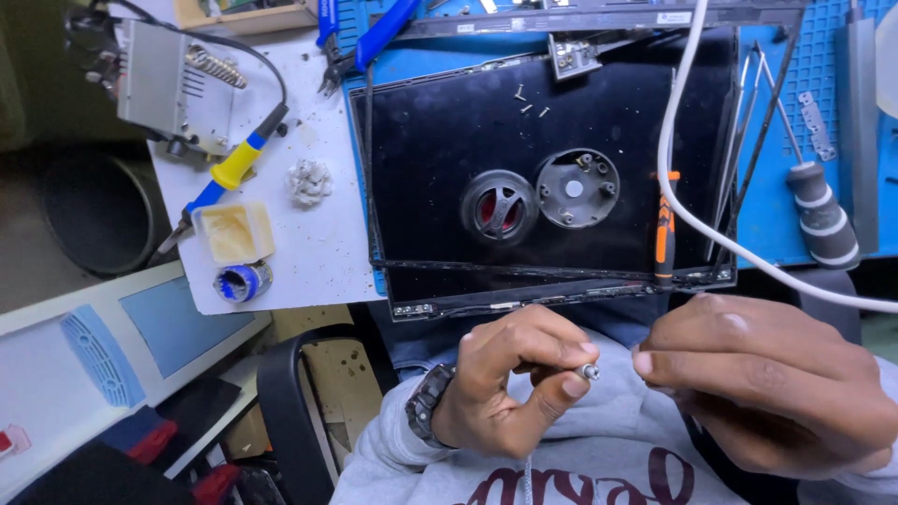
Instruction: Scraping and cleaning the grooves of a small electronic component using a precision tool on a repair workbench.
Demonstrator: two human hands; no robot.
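Head view: both hands hover low in the frame, over the person's grey sweatshirt lap and off the desk's near edge. The left hand [510,388], a dark watch [426,402] on its wrist, is curled, thumb and forefinger pinching a small silvery plug [589,372] whose thin cable drops down from the fist. The right hand [767,383] is bent loosely just beside it, fingertips close to the plug but apart from it; a smooth white cable [687,201] runs toward it across the panel, and whether the fingers grip that cable I cannot tell. Just beyond the hands a flat, glossy black panel [449,140] lies on a blue ribbed mat [795,93], its thin frame strip loose along the near edge, which overhangs the desk. On the panel sit two round pieces side by side, nearly touching: a black ring with red inside [499,208] and a grey plastic disc [577,188] with holes. Small screws [530,103] lie farther back. An orange-handled tool [664,229] rests near the panel's right side, and a screwdriver [823,220] with a banded grey grip lies on the mat. To the left a yellow-and-blue soldering iron [229,173] lies on white paper, near a yellowish tub [236,232]. Open room is scant on the desk; the lap space around the hands is free.
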